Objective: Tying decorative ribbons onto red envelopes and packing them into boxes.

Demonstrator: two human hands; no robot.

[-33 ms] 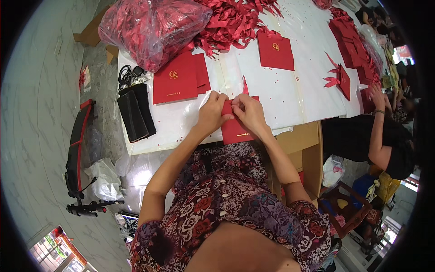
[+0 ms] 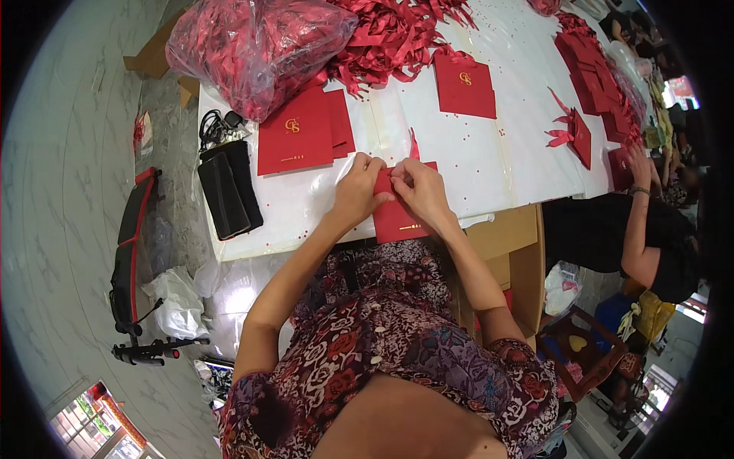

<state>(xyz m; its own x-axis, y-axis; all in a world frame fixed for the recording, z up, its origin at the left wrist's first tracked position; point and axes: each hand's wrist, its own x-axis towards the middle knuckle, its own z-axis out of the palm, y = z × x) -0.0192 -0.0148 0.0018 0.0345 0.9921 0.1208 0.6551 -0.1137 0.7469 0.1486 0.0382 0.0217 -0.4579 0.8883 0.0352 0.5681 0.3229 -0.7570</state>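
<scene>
A small red paper bag (image 2: 397,222) with gold print lies at the table's near edge, in front of me. My left hand (image 2: 358,187) is closed on its upper left part, thumb on the front face. At the bag's top edge, my right hand (image 2: 420,190) is closed in a pinch; what its fingertips hold is hidden. A red ribbon end (image 2: 414,144) sticks up just beyond that hand. To the left lie larger-looking red bags (image 2: 294,138), flat and overlapping. Another flat red bag (image 2: 465,86) is farther off, right of centre.
A clear plastic sack of red ribbons (image 2: 256,50) and a loose ribbon heap (image 2: 390,42) fill the far side. A black phone-like case (image 2: 227,195) lies left. A ribboned bag (image 2: 581,140) stands right, near a co-worker's hand (image 2: 641,166). An open cardboard box (image 2: 527,264) sits below the table edge.
The co-worker's hand at the right has shifted slightly. My own hands and the bag between them show no visible movement.
</scene>
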